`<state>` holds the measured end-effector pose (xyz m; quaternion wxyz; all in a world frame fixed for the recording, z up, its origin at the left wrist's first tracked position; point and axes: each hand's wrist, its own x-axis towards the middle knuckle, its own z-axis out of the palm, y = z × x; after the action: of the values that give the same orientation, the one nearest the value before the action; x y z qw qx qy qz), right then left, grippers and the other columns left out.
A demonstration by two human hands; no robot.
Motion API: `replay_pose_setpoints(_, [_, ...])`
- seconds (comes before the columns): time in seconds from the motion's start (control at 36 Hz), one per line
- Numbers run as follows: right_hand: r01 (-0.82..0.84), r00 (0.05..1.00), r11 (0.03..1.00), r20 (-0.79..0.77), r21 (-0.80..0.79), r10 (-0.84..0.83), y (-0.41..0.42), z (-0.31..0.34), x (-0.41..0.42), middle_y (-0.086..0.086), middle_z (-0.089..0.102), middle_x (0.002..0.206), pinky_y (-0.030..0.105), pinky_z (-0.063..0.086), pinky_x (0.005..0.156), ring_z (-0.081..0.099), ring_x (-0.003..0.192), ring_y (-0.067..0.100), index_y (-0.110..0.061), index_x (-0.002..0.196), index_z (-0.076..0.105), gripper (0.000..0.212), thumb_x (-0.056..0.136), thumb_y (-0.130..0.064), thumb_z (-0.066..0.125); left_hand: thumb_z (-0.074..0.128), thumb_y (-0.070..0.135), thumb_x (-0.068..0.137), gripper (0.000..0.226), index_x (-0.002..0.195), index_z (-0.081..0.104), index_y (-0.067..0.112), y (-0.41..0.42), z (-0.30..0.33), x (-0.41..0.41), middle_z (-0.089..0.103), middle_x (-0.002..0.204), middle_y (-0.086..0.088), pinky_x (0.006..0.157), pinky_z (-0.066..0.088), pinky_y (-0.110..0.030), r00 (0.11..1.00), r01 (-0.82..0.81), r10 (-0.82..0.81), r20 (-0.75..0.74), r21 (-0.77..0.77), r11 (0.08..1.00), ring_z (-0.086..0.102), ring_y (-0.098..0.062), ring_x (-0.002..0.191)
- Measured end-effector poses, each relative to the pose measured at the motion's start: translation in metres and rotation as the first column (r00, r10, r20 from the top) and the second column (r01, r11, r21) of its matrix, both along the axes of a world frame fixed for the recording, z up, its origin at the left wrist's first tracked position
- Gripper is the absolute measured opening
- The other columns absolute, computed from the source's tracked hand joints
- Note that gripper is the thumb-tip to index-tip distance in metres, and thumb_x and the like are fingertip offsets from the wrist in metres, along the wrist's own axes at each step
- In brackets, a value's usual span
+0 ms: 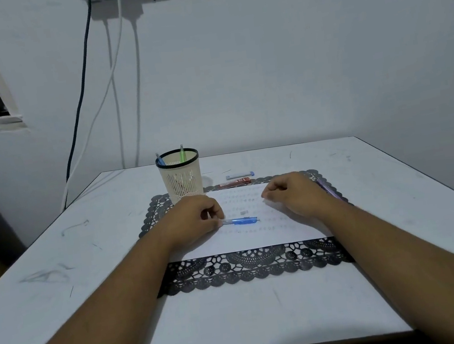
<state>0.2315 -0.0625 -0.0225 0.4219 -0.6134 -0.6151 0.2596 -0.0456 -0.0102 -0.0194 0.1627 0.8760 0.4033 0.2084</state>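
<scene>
A blue mechanical pencil lies on a white sheet of paper that covers a black lace mat. My left hand rests on the paper with its fingers curled, and its fingertips pinch the pencil's left end. My right hand rests on the paper's right side with curled fingers; nothing shows in it. A tiny grey piece lies on the paper just above the pencil.
A cream mesh pen cup holding a blue and a green pen stands at the mat's back left. Behind the paper lie a red lead case and a blue-capped clear case. A purple pen lies beside my right wrist. Cables hang down the wall.
</scene>
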Motion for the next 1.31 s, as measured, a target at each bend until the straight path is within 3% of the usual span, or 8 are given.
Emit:
replay_pose_setpoints(0.22, [0.039, 0.999, 0.999, -0.026, -0.008, -0.039, 0.014, 0.001, -0.001, -0.001, 0.074, 0.089, 0.014, 0.051, 0.072, 0.067, 0.084, 0.006, -0.015, 0.086, 0.079, 0.015, 0.097, -0.011, 0.070, 0.075, 0.027, 0.093, 0.006, 0.091, 0.074, 0.032, -0.004, -0.008, 0.010, 0.065, 0.088, 0.015, 0.068, 0.048, -0.024, 0.999, 0.022, -0.024, 0.032, 0.061, 0.998, 0.059, -0.002, 0.081])
replay_pose_setpoints(0.33, [0.065, 0.987, 0.997, 0.148, 0.028, -0.069, 0.034, 0.013, 0.002, -0.012, 0.070, 0.082, 0.019, 0.040, 0.063, 0.059, 0.075, 0.000, -0.022, 0.082, 0.076, 0.019, 0.098, -0.015, 0.068, 0.073, 0.028, 0.093, 0.005, 0.093, 0.073, 0.033, -0.004, -0.010, 0.013, 0.064, 0.088, 0.017, 0.067, 0.047, -0.023, 0.999, 0.025, -0.027, 0.021, 0.090, 0.996, 0.058, -0.001, 0.081])
replay_pose_setpoints(0.47, [0.094, 0.924, 0.994, 0.367, 0.057, -0.108, 0.066, 0.023, 0.004, -0.006, 0.067, 0.092, 0.029, 0.041, 0.065, 0.057, 0.079, 0.015, -0.022, 0.098, 0.075, 0.006, 0.096, -0.018, 0.070, 0.072, 0.029, 0.095, 0.003, 0.096, 0.072, 0.032, -0.006, -0.010, 0.015, 0.063, 0.089, 0.017, 0.066, 0.042, -0.020, 1.000, 0.023, -0.025, 0.014, 0.116, 0.993, 0.057, 0.000, 0.083])
replay_pose_setpoints(0.58, [0.023, 0.777, 0.997, 0.625, 0.080, -0.068, 0.084, 0.017, -0.009, -0.005, 0.064, 0.119, 0.034, 0.046, 0.088, 0.056, 0.107, 0.016, -0.025, 0.125, 0.069, 0.026, 0.101, -0.022, 0.062, 0.071, 0.028, 0.096, 0.004, 0.099, 0.073, 0.029, -0.008, -0.008, 0.016, 0.062, 0.091, 0.015, 0.072, 0.047, -0.026, 0.999, 0.033, -0.033, -0.004, 0.128, 0.991, 0.056, -0.002, 0.083])
replay_pose_setpoints(0.72, [-0.014, 0.575, 0.994, 0.814, 0.111, -0.082, 0.094, 0.002, -0.026, -0.004, 0.060, 0.108, 0.036, 0.048, 0.075, 0.055, 0.099, 0.019, -0.029, 0.107, 0.068, 0.029, 0.099, -0.012, 0.045, 0.072, 0.033, 0.095, 0.004, 0.099, 0.071, 0.031, -0.010, -0.007, 0.015, 0.061, 0.092, 0.016, 0.074, 0.051, -0.030, 0.999, 0.035, -0.036, 0.003, 0.139, 0.990, 0.057, -0.002, 0.083])
replay_pose_setpoints(1.03, [-0.044, 0.586, 0.996, 0.809, 0.082, -0.041, 0.115, -0.001, -0.024, -0.002, 0.054, 0.115, 0.037, 0.046, 0.078, 0.048, 0.110, 0.019, -0.028, 0.118, 0.066, 0.020, 0.105, -0.029, 0.051, 0.073, 0.034, 0.095, 0.012, 0.106, 0.071, 0.030, -0.008, -0.008, 0.013, 0.060, 0.096, 0.016, 0.078, 0.053, -0.032, 0.998, 0.055, -0.055, -0.005, 0.139, 0.989, 0.057, -0.004, 0.085])
replay_pose_setpoints(1.22, [-0.043, 0.536, 0.994, 0.842, 0.099, -0.061, 0.121, 0.000, -0.021, -0.008, 0.050, 0.091, 0.032, 0.039, 0.064, 0.041, 0.076, 0.006, -0.027, 0.097, 0.056, 0.008, 0.102, -0.022, 0.052, 0.071, 0.041, 0.095, 0.014, 0.107, 0.069, 0.035, -0.007, -0.009, 0.012, 0.059, 0.096, 0.018, 0.077, 0.053, -0.031, 0.999, 0.041, -0.043, 0.007, 0.130, 0.991, 0.057, -0.001, 0.086])
replay_pose_setpoints(1.31, [-0.073, 0.539, 0.993, 0.841, 0.094, -0.040, 0.122, 0.002, -0.018, -0.006, 0.052, 0.095, 0.034, 0.040, 0.066, 0.047, 0.081, 0.010, -0.030, 0.095, 0.052, 0.011, 0.102, -0.022, 0.049, 0.070, 0.044, 0.095, 0.015, 0.107, 0.069, 0.035, -0.007, -0.010, 0.012, 0.058, 0.096, 0.020, 0.077, 0.052, -0.029, 0.999, 0.045, -0.046, 0.004, 0.136, 0.990, 0.056, 0.000, 0.087])
